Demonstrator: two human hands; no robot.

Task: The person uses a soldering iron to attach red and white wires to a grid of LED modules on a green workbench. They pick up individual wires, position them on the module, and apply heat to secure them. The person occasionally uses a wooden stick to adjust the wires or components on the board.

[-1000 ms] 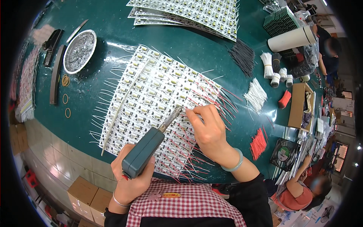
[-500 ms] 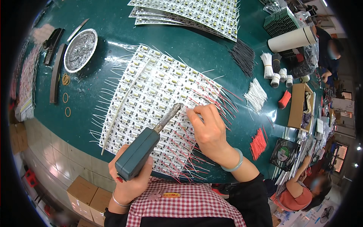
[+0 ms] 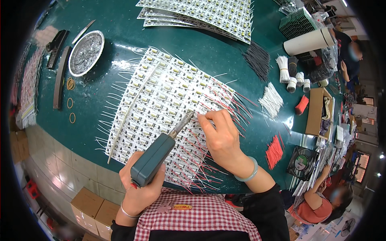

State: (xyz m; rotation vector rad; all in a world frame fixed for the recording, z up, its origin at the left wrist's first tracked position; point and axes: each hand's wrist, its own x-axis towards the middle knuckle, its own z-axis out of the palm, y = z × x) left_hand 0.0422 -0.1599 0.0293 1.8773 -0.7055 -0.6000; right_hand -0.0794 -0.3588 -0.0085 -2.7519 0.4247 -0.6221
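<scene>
My left hand (image 3: 138, 190) is wrapped round the dark green body of a soldering gun (image 3: 155, 156). Its metal tip slants up and right onto a white circuit board panel (image 3: 150, 104) full of small yellow and black parts. Right beside that tip, thumb and forefinger of my right hand (image 3: 223, 138) are pinched together over the panel, on what looks like a thin wire, mostly hidden by the fingertips. Red and white wires (image 3: 193, 154) stick out along the panel's right side; white ones line its left edge. A thin pale strip (image 3: 132, 108) lies across the panel.
Stacked panels (image 3: 209, 18) lie at the far edge. Black wires (image 3: 257, 60), white wires (image 3: 271, 100) and red wires (image 3: 274, 152) are heaped at right, near a white cylinder (image 3: 309, 41) and a cardboard box (image 3: 315, 112). A bowl of metallic scraps (image 3: 85, 54) stands left. Two people are at right.
The soldering gun and my left hand have shifted slightly right and up, the tip staying by my right fingertips. My right hand has barely moved.
</scene>
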